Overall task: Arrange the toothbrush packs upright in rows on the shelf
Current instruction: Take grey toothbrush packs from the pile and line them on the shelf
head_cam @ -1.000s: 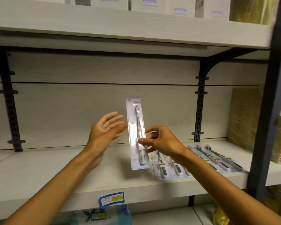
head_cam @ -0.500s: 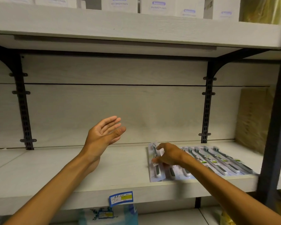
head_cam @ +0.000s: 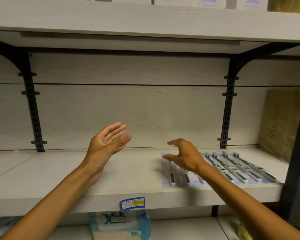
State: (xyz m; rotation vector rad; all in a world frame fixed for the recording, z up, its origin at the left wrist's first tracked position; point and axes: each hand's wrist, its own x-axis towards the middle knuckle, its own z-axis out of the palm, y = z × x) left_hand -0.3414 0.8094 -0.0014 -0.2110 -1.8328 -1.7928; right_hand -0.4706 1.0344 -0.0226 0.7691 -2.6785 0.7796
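Several toothbrush packs (head_cam: 235, 168) lie flat side by side on the right part of the white shelf (head_cam: 59, 174), each a clear blister with a grey-green brush. The leftmost pack (head_cam: 168, 177) lies at the row's left end. My right hand (head_cam: 185, 155) hovers just above that end of the row, fingers spread, holding nothing. My left hand (head_cam: 107, 142) is raised over the middle of the shelf, palm turned right, fingers apart and empty.
Black slotted uprights (head_cam: 33, 108) (head_cam: 228, 110) with brackets carry the shelf above, which holds white boxes (head_cam: 208, 1). A tan package (head_cam: 280, 122) stands at the right end. A dark post (head_cam: 296, 153) borders the right. A blue-yellow price tag (head_cam: 132, 203) hangs on the shelf's front edge.
My right hand brought the upright pack down, laid it flat at the left end of the row, and let go. The left hand stayed raised and open.
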